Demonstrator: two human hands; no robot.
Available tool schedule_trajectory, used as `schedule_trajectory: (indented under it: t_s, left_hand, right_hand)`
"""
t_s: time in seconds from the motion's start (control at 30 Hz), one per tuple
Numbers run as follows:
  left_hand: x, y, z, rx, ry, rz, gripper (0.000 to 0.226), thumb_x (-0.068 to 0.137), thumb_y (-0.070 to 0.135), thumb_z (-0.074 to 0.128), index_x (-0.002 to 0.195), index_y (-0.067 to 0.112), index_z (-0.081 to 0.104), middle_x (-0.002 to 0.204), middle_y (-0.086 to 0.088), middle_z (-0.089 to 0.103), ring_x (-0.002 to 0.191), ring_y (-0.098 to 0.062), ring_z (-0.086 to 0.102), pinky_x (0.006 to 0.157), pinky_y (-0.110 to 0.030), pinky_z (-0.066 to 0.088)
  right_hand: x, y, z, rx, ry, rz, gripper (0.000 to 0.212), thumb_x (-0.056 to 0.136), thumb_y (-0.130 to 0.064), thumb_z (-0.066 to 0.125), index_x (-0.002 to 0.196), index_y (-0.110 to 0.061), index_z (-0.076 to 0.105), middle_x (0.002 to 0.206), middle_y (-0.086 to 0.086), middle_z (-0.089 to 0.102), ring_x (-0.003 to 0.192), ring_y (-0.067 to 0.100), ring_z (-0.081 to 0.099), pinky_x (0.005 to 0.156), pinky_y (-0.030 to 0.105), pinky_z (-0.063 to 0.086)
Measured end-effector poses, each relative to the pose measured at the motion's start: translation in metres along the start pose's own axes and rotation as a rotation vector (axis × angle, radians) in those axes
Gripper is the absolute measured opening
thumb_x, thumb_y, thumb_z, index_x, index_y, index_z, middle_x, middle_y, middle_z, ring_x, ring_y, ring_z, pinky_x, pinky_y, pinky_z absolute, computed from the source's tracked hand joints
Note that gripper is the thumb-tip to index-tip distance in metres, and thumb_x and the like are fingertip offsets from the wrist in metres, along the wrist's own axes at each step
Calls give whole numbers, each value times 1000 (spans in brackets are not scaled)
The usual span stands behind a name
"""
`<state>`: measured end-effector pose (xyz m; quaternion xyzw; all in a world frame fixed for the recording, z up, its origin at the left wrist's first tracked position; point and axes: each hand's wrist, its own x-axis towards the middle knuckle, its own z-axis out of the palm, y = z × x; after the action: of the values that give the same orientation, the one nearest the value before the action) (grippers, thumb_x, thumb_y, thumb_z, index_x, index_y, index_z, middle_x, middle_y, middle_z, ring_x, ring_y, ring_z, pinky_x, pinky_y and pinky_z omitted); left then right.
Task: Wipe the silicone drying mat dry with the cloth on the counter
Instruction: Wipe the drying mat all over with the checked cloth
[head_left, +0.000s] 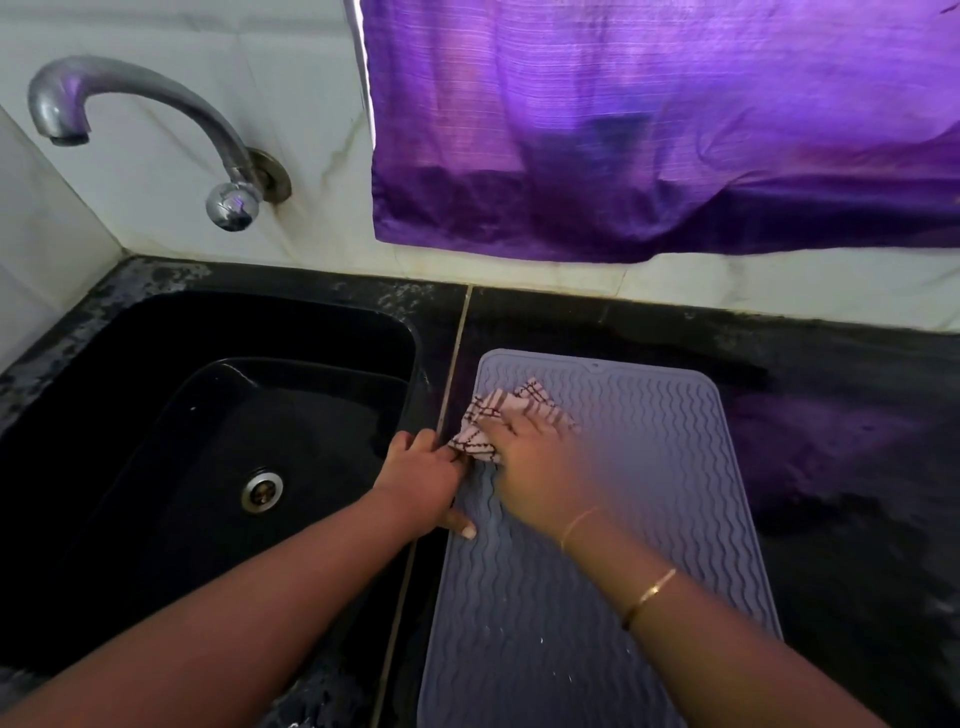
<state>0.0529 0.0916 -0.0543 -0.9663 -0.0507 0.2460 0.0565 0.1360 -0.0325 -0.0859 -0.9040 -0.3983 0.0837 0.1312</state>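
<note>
A grey silicone drying mat (670, 467) with wavy ridges lies on the black counter, right of the sink. A pink cloth with dark checks (498, 410) is bunched on the mat's far left part. My right hand (540, 467) presses down on the cloth and looks motion-blurred. My left hand (423, 480) rests at the mat's left edge, thumb on the mat, fingers touching the cloth's near corner. A few water drops show on the mat's near end.
A black sink (208, 332) with a steel drain lies to the left. A curved steel tap (156, 114) juts from the white tiled wall. A purple curtain (649, 130) hangs behind the mat. Black counter (857, 441) extends to the right.
</note>
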Motion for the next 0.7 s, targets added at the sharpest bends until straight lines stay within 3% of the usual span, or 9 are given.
schedule_trajectory:
  t_s: [0.1,0.2,0.33,0.5,0.6,0.7]
  left_hand:
    - [-2,-4,5,-43,-9,38,111,71,76,52,152,19,2,159,2,4,133,-26,23,110,-43,18]
    - [2,-17,7,-109,-89,101,129,59,77,64,150,22,-10,159,4,-11,139,-28,10,114,-50,5]
    - [8,-32,12,-138,-94,131,131,54,78,66,149,31,-10,158,12,-7,138,-25,9,109,-49,-2]
    - [7,-34,24,-262,22,150,120,48,78,69,147,39,13,151,9,25,136,-21,8,107,-45,-8]
    - [7,-34,24,-366,-18,146,125,49,70,75,146,44,1,156,5,11,141,-21,-7,107,-46,-15]
    - [5,-35,24,-360,-13,163,130,50,69,75,147,42,-7,158,8,-10,140,-22,-25,106,-50,-21]
  right_hand:
    - [25,7,-24,264,29,34,53,81,-10,53,129,-32,48,127,4,57,116,28,53,95,47,45]
    - [55,15,-41,344,81,55,52,84,-7,53,132,-26,48,126,8,57,113,28,54,94,44,47]
    - [44,7,-32,247,-85,22,40,85,-9,53,123,-22,53,122,6,60,114,28,54,96,43,44]
    - [-7,-11,-15,21,-36,-49,48,80,-9,53,126,-20,46,126,5,55,120,27,48,105,48,32]
    - [-29,-10,-13,15,-55,-102,46,81,-11,54,125,-22,46,125,2,56,118,24,50,105,45,34]
    - [-28,-6,-30,157,-169,-89,33,83,-13,56,114,-26,52,111,0,61,102,21,57,88,38,49]
